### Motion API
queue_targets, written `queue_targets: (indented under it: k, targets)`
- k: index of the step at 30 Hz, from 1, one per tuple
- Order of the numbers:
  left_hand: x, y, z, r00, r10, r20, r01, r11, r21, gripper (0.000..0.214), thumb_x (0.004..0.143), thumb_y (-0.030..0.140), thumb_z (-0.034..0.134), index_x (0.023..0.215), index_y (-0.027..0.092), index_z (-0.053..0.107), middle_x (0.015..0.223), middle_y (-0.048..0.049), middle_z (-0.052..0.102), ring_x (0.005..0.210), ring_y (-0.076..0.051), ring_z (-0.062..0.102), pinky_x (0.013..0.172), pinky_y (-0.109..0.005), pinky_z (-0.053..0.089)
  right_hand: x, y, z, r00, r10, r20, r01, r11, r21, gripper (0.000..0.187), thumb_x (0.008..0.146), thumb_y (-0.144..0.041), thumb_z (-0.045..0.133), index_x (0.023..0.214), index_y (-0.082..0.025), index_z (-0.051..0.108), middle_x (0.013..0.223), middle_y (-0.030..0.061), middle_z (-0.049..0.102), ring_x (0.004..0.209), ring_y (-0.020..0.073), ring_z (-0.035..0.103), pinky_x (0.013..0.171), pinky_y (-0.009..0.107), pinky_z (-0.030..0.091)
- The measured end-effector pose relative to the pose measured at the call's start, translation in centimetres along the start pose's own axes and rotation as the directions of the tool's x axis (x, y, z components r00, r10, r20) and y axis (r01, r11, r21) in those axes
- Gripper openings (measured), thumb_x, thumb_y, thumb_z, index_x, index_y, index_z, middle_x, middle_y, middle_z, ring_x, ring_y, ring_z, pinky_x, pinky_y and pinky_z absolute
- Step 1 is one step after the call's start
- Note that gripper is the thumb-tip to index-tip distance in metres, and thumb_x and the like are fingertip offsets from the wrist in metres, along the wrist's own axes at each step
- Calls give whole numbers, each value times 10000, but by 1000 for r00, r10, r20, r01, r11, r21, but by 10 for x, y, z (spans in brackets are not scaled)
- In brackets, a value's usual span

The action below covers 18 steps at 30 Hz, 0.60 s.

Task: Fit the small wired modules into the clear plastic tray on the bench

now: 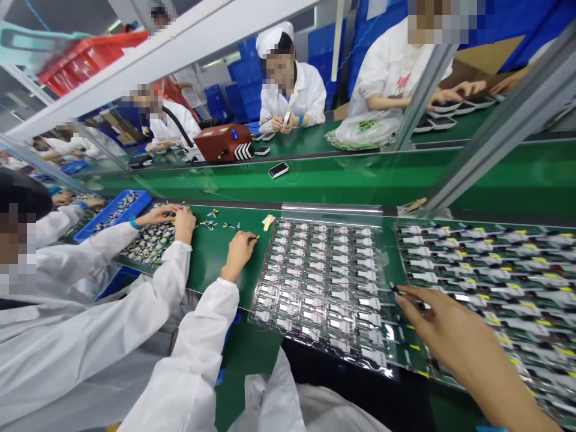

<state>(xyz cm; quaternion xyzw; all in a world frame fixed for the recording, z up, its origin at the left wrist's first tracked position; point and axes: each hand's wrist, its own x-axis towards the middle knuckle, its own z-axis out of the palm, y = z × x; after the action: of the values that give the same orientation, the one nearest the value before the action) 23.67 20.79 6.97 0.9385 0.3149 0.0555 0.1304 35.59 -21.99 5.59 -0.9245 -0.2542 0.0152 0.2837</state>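
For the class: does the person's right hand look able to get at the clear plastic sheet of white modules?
Probably yes. The right hand has its fingers close by the edge of the clear plastic sheet, and no object or other hand shows between them.

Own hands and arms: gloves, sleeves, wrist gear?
No gloves. The left hand is bare and comes out of a white smock sleeve with a plain, close cuff. The right hand is bare too. Its forearm shows no sleeve in view, and a blue band just shows at the bottom edge of the head view.
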Motion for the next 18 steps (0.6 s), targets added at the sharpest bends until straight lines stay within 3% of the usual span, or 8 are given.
queue_targets:
  k: [3, 5, 7, 10, 13, 18]
  targets:
    - [-12, 31, -9, 986, 161, -41, -166, 969, -185, 209, 989, 286, 573, 1096, 199, 729, 1149, -80, 733, 930, -200, 709, 906, -327, 546, 3, -14, -11, 1000, -3, -11, 3, 998, 61, 407, 909, -551, 476, 1032, -260, 733, 912, 110, 756, 638, 277, 670, 596, 402, 487]
    - [-27, 65, -13, 947, 317, -45, -316, 903, -292, 239, 1010, 341, 548, 1123, 224, 722, 1131, -48, 754, 960, -198, 713, 903, -321, 554, 6, -28, -18, 998, -14, 60, 6, 990, 144, 388, 908, -511, 516, 1117, -252, 718, 860, 88, 756, 633, 255, 668, 617, 380, 505]
    - [-44, 106, -14, 862, 506, -4, -475, 805, -355, 246, 1024, 362, 537, 1142, 234, 711, 1127, -35, 761, 1015, -200, 710, 932, -332, 551, 11, -42, -23, 988, -25, 150, -16, 963, 269, 413, 922, -480, 541, 1246, -250, 655, 922, 77, 772, 632, 225, 671, 625, 355, 523]
    - [-65, 168, -10, 681, 730, 57, -654, 641, -402, 208, 1026, 315, 550, 1168, 213, 663, 1120, -55, 747, 1052, -208, 693, 936, -357, 545, 18, -54, -28, 978, -76, 194, -14, 906, 423, 457, 951, -467, 553, 1352, -247, 542, 1110, 95, 760, 805, 227, 719, 682, 341, 553]
    - [-72, 209, -1, 575, 811, 107, -716, 562, -414, 164, 1024, 265, 544, 1155, 186, 604, 1077, -73, 724, 1005, -217, 686, 862, -358, 545, 22, -50, -34, 969, -133, 206, 17, 875, 483, 355, 963, -464, 566, 1247, -251, 581, 1097, 82, 754, 945, 241, 716, 760, 350, 559]
    - [-62, 232, 10, 515, 850, 112, -719, 499, -484, 149, 1009, 287, 583, 1125, 197, 553, 1055, -59, 717, 973, -213, 685, 834, -346, 527, 23, -25, -42, 976, -91, 200, -17, 878, 479, 285, 938, -472, 600, 1089, -246, 685, 1083, 77, 754, 965, 251, 702, 815, 370, 552]
